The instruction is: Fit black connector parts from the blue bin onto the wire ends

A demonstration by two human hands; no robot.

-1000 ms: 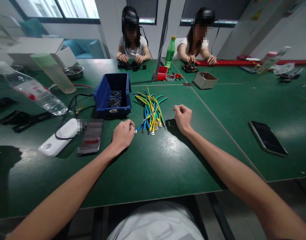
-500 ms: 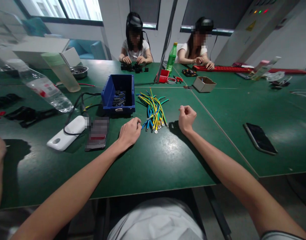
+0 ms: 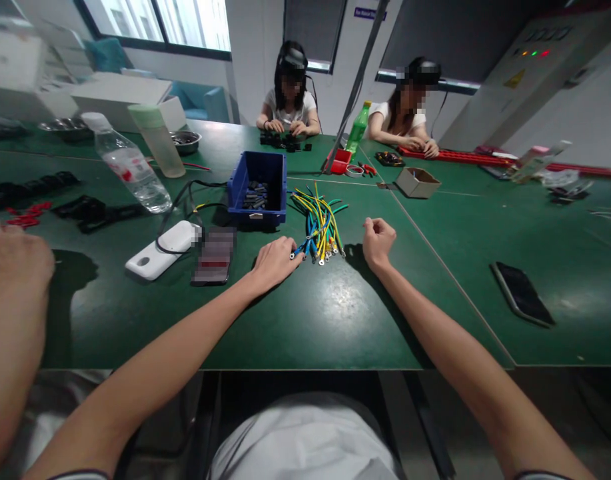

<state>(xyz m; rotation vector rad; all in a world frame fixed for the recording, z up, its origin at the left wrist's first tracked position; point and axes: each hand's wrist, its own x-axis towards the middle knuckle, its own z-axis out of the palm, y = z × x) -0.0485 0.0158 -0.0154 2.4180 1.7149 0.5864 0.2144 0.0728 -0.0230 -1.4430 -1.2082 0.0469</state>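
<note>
our left hand (image 3: 275, 263) grip loose, fingertips touching the wires (image 3: 321, 220) on the desk (image 3: 310, 320); right hand (image 3: 378, 241) clenched just right of them. blue bin (image 3: 258, 190) behind, phone (image 3: 214, 255) left.

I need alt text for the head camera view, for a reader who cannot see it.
A person's left hand touches the terminal ends of a bundle of yellow, green and blue wires on a green table, while the right hand rests beside it as a fist. A blue bin stands behind the wires.
</note>
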